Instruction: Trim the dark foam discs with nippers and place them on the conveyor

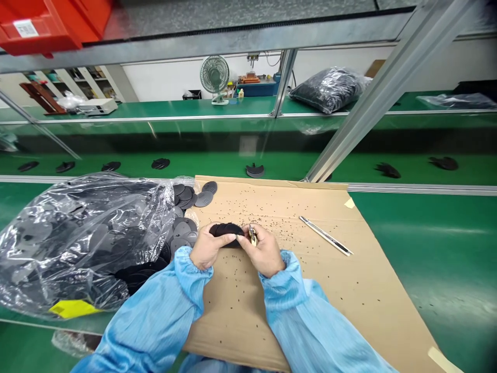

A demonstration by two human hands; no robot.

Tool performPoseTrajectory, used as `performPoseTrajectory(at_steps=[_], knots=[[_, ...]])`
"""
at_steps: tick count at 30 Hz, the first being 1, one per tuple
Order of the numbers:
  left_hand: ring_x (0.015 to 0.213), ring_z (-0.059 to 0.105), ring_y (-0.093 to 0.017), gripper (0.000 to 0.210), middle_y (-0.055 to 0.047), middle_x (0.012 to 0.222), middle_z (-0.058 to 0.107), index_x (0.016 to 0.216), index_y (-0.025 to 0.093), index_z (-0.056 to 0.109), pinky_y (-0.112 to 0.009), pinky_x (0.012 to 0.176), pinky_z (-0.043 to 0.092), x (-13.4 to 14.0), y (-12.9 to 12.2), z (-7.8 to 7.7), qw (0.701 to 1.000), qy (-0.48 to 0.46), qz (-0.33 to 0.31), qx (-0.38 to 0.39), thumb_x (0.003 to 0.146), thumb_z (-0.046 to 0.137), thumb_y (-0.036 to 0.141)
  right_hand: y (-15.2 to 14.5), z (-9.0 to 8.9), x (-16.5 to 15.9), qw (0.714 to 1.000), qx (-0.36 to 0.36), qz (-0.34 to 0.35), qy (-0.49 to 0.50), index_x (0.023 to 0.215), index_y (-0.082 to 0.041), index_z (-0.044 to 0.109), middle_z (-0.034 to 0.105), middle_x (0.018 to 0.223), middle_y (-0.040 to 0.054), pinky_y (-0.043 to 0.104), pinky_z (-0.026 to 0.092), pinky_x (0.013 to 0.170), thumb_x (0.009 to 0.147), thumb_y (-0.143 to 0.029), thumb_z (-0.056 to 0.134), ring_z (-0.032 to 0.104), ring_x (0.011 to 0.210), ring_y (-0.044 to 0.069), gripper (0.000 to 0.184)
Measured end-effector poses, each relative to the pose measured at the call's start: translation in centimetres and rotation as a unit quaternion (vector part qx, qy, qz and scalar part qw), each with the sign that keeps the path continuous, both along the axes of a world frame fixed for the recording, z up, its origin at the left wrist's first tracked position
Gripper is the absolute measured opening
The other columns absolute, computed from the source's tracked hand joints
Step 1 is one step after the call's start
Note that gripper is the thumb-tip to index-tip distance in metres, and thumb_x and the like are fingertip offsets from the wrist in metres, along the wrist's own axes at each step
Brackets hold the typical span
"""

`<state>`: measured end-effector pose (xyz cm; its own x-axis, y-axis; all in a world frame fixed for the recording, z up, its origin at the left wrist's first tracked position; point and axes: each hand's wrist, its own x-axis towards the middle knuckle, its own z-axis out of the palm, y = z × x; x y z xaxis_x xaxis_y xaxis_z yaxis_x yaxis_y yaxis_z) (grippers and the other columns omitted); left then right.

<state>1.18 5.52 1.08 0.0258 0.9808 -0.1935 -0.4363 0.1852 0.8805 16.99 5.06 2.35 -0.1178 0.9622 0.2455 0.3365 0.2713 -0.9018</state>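
My left hand [209, 247] is closed round a fanned stack of thin black discs [229, 229], held just above the cardboard sheet [240, 300]. My right hand [265, 252] is closed round a small tool with a metal head and yellowish handle, which looks like nippers [252, 234]. Its thumb and the left thumb meet at the near edge of the discs. Most of the tool is hidden by the fingers. Loose dark discs [204, 199] lie left of my hands, spilling from a big clear plastic bag [77, 233]. Tiny black bits are scattered over the cardboard.
A slim utility knife [326, 235] lies on the cardboard to the right. Beyond it runs a green belt [217, 165] with spaced black pieces [254, 170]. A slanted metal post [361, 109] rises at right. A fan [215, 77] and filled bag [330, 89] stand behind; a red bin [58, 26] sits overhead.
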Motion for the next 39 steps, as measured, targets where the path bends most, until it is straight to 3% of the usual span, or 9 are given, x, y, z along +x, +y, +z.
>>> performPoseTrajectory(at_steps=[6,12,19,23,26,31,35,39], knots=[[0.080,0.063,-0.020,0.030,-0.006,0.080,0.069,0.077,0.012,0.067,-0.038,0.083,0.048,0.0,-0.1,0.2,0.999,-0.012,-0.028,0.021,0.054,0.085,0.020,-0.2,-0.2,-0.1,0.999,0.024,-0.008,0.045,0.095,-0.020,0.062,0.065,0.090,0.0057,0.033,0.050,0.075,0.079,-0.036,0.064,0.061,0.079,0.020,0.023],[0.079,0.063,-0.020,0.028,-0.007,0.079,0.069,0.074,0.012,0.067,-0.037,0.081,0.048,-0.2,-0.3,0.3,0.998,-0.024,-0.050,0.031,0.054,0.084,0.020,-0.2,0.4,-0.2,0.989,-0.053,0.019,0.135,0.086,-0.019,0.061,0.065,0.079,0.0027,0.030,0.051,0.068,0.070,-0.035,0.072,0.060,0.072,0.017,0.025],[0.077,0.063,-0.020,0.029,-0.007,0.078,0.069,0.075,0.011,0.067,-0.035,0.078,0.048,-0.1,-0.3,0.2,0.997,-0.025,-0.058,0.032,0.054,0.085,0.020,-0.2,0.0,-0.7,0.982,-0.098,-0.008,0.164,0.071,-0.020,0.054,0.052,0.058,-0.0040,0.023,0.041,0.049,0.065,-0.034,0.072,0.046,0.051,0.011,0.024],[0.080,0.063,-0.021,0.028,-0.008,0.080,0.068,0.080,0.010,0.066,-0.038,0.082,0.048,-0.1,-0.3,0.7,0.994,-0.047,-0.094,0.033,0.061,0.081,0.023,-0.5,-0.2,-1.0,0.991,-0.056,-0.035,0.117,0.074,-0.019,0.058,0.055,0.061,-0.0023,0.024,0.042,0.052,0.072,-0.034,0.069,0.048,0.054,0.012,0.018],[0.086,0.062,-0.019,0.030,-0.006,0.088,0.066,0.089,0.013,0.064,-0.035,0.081,0.049,0.1,-0.2,0.9,0.993,-0.093,-0.079,0.002,0.065,0.079,0.023,-0.7,0.1,-1.1,0.992,-0.007,-0.019,0.127,0.087,-0.020,0.062,0.064,0.075,0.0020,0.028,0.048,0.062,0.079,-0.032,0.064,0.058,0.066,0.016,0.015],[0.073,0.060,-0.013,0.041,-0.002,0.086,0.062,0.103,0.019,0.057,-0.026,0.063,0.050,0.3,-0.1,0.9,0.988,-0.120,-0.074,-0.057,0.069,0.077,0.027,-1.1,0.6,-1.0,0.983,0.090,0.035,0.154,0.095,-0.022,0.064,0.065,0.102,0.0067,0.035,0.051,0.085,0.081,-0.020,0.062,0.061,0.096,0.021,0.015],[0.058,0.055,-0.010,0.038,-0.001,0.078,0.058,0.105,0.018,0.057,-0.022,0.048,0.045,0.2,-0.4,0.6,0.978,-0.129,-0.143,-0.082,0.075,0.071,0.036,-1.3,0.4,-1.1,0.988,0.094,-0.001,0.124,0.096,-0.023,0.064,0.068,0.095,0.0044,0.033,0.052,0.081,0.081,-0.018,0.062,0.064,0.087,0.019,0.016],[0.055,0.055,-0.011,0.033,-0.001,0.068,0.056,0.093,0.014,0.059,-0.021,0.044,0.044,0.2,-0.7,0.0,0.967,-0.127,-0.201,-0.088,0.079,0.066,0.043,-1.5,0.2,-1.2,0.988,0.119,-0.038,0.094,0.094,-0.024,0.063,0.068,0.089,0.0025,0.031,0.052,0.074,0.081,-0.018,0.063,0.065,0.078,0.018,0.014]])
